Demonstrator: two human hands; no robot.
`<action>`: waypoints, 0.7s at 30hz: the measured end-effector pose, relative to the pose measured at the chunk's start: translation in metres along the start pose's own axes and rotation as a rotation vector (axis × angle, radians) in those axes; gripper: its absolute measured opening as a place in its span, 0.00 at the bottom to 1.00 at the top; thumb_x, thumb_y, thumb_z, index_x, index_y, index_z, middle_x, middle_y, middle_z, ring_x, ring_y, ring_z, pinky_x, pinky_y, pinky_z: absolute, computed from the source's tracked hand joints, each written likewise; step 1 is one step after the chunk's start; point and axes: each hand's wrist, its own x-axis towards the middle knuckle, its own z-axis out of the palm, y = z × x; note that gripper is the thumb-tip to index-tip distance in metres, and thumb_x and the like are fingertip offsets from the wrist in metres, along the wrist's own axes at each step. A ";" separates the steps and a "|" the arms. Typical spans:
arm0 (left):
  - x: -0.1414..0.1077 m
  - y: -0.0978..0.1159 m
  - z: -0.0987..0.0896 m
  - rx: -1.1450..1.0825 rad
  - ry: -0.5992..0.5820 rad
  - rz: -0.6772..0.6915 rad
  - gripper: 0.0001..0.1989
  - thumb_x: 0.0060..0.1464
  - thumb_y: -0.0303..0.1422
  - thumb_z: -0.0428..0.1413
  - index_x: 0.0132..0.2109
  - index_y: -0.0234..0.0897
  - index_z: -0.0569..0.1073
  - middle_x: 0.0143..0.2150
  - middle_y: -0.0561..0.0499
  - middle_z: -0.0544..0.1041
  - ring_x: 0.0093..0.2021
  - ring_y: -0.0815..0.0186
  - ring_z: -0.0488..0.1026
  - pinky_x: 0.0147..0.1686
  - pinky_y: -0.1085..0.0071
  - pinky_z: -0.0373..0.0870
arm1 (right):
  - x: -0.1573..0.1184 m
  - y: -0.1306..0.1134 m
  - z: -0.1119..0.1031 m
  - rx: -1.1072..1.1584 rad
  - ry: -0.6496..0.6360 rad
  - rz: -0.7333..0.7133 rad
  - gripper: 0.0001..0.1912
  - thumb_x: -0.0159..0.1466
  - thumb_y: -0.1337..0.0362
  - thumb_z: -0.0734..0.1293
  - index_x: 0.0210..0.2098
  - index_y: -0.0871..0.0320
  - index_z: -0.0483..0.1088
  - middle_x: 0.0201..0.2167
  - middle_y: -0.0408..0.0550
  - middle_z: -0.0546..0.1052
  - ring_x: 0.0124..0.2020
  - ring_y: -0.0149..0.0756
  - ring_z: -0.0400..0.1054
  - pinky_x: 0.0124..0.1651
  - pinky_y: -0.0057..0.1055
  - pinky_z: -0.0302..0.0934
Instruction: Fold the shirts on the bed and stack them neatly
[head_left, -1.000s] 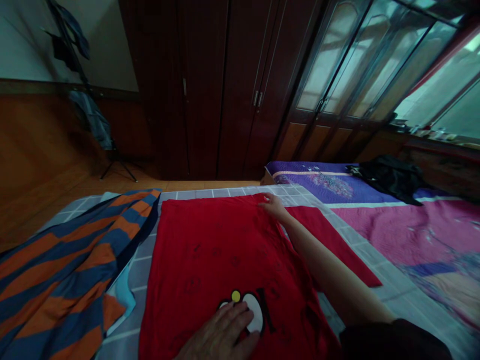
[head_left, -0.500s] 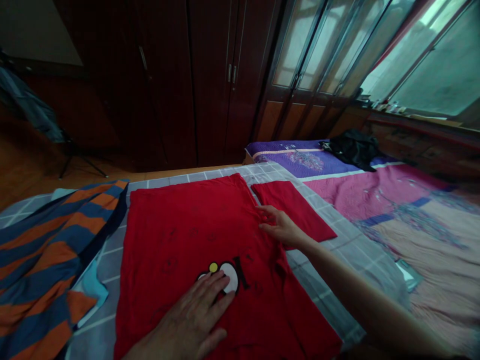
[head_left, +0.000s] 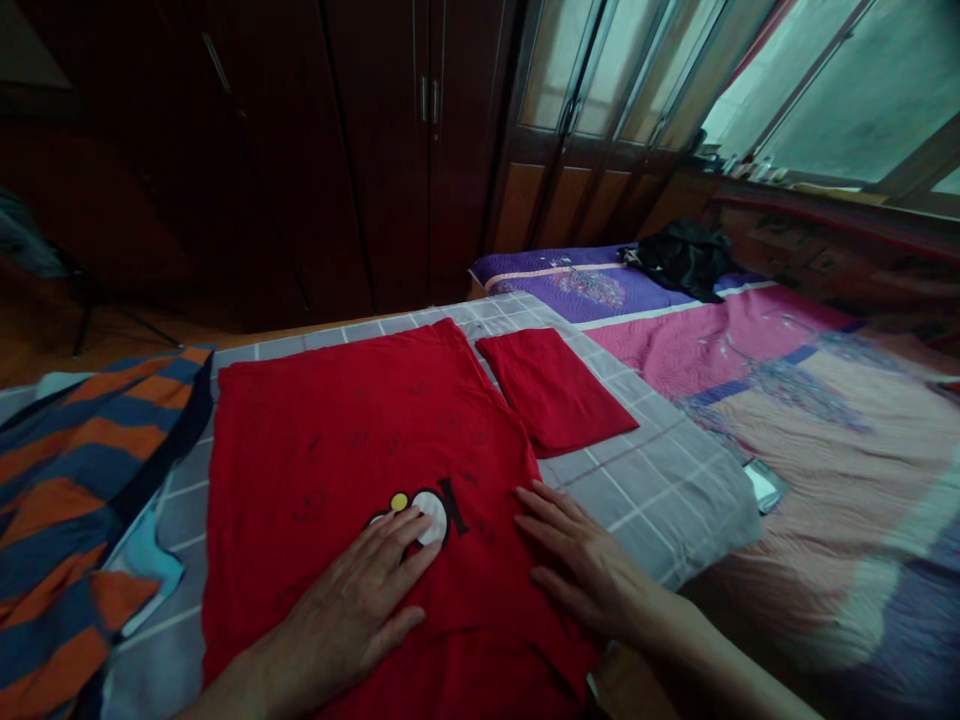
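Two bare hands lie flat on a large red cotton shirt (head_left: 352,440) with a white, black and yellow cartoon print, spread front-up on the grey checked sheet (head_left: 645,480) of the bed. Your left hand (head_left: 360,590) rests palm down with fingers spread, its fingertips touching the print; it grips nothing. Your right hand (head_left: 577,560) is likewise spread and flat, pressing the shirt's right edge where the cloth meets the sheet; it pinches nothing.

The shirt lies mostly smooth, its far hem square to the bed's end. Slight creases gather near your right hand, and the near edge bunches toward you. One short red sleeve (head_left: 555,385) extends flat to the right, just beside the body of the shirt.

Risk, as a judgement: sliding either palm sideways could drag the thin fabric and deepen those creases, and pressing unevenly could skew the edges out of line. An orange-and-blue striped cloth (head_left: 67,480) lies close on the left and could be caught up. A small flat dark device (head_left: 761,485) sits at the sheet's right corner.
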 end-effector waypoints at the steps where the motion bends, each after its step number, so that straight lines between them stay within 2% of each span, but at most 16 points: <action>1: 0.001 0.000 0.000 -0.010 -0.003 -0.001 0.26 0.60 0.33 0.51 0.65 0.42 0.58 0.65 0.44 0.60 0.65 0.56 0.55 0.59 0.55 0.62 | -0.002 -0.001 0.004 -0.019 -0.011 -0.004 0.31 0.64 0.61 0.63 0.64 0.57 0.54 0.66 0.56 0.52 0.67 0.47 0.41 0.65 0.51 0.45; 3: 0.003 0.000 -0.002 -0.036 -0.003 0.000 0.26 0.60 0.32 0.51 0.65 0.41 0.57 0.65 0.44 0.60 0.65 0.56 0.55 0.59 0.55 0.62 | -0.001 -0.001 0.008 -0.044 -0.020 -0.012 0.36 0.64 0.58 0.63 0.67 0.57 0.46 0.67 0.56 0.49 0.68 0.48 0.39 0.65 0.54 0.41; 5: 0.003 0.000 -0.008 -0.065 0.010 -0.004 0.27 0.60 0.31 0.50 0.65 0.40 0.56 0.65 0.44 0.61 0.65 0.57 0.56 0.59 0.56 0.62 | 0.001 0.000 0.006 -0.053 -0.015 -0.024 0.39 0.64 0.55 0.63 0.68 0.56 0.42 0.67 0.56 0.49 0.68 0.48 0.39 0.65 0.55 0.41; 9: -0.010 -0.004 -0.040 -0.091 0.070 -0.063 0.27 0.62 0.29 0.49 0.66 0.42 0.54 0.65 0.47 0.60 0.65 0.59 0.56 0.60 0.59 0.60 | -0.007 -0.001 -0.011 -0.058 0.071 -0.047 0.38 0.65 0.55 0.62 0.68 0.54 0.40 0.67 0.54 0.48 0.67 0.46 0.42 0.63 0.49 0.51; 12: -0.041 -0.006 -0.068 -0.059 0.038 -0.182 0.27 0.62 0.32 0.49 0.66 0.47 0.53 0.64 0.52 0.63 0.62 0.62 0.61 0.59 0.62 0.63 | -0.030 0.005 -0.020 -0.122 0.037 -0.120 0.37 0.63 0.54 0.64 0.67 0.47 0.45 0.66 0.50 0.52 0.65 0.47 0.49 0.59 0.47 0.60; 14: -0.069 -0.002 -0.079 -0.029 -0.004 -0.254 0.28 0.61 0.34 0.51 0.66 0.50 0.55 0.62 0.55 0.66 0.59 0.62 0.66 0.56 0.65 0.67 | -0.049 0.012 -0.018 -0.158 0.004 -0.167 0.38 0.61 0.53 0.66 0.67 0.45 0.46 0.66 0.50 0.54 0.63 0.49 0.53 0.55 0.46 0.64; 17: -0.110 0.014 -0.084 -0.030 -0.083 -0.307 0.30 0.56 0.40 0.56 0.64 0.54 0.58 0.61 0.55 0.67 0.56 0.61 0.70 0.52 0.67 0.71 | -0.066 0.025 -0.008 -0.204 -0.010 -0.217 0.40 0.60 0.54 0.66 0.67 0.46 0.46 0.65 0.51 0.55 0.60 0.52 0.57 0.50 0.45 0.69; 21: -0.141 0.046 -0.078 -0.104 -0.146 -0.371 0.38 0.49 0.47 0.60 0.65 0.53 0.57 0.63 0.51 0.64 0.59 0.56 0.66 0.52 0.64 0.70 | -0.061 0.033 -0.002 -0.220 0.008 -0.295 0.36 0.61 0.59 0.63 0.67 0.45 0.48 0.63 0.51 0.58 0.57 0.52 0.61 0.47 0.45 0.71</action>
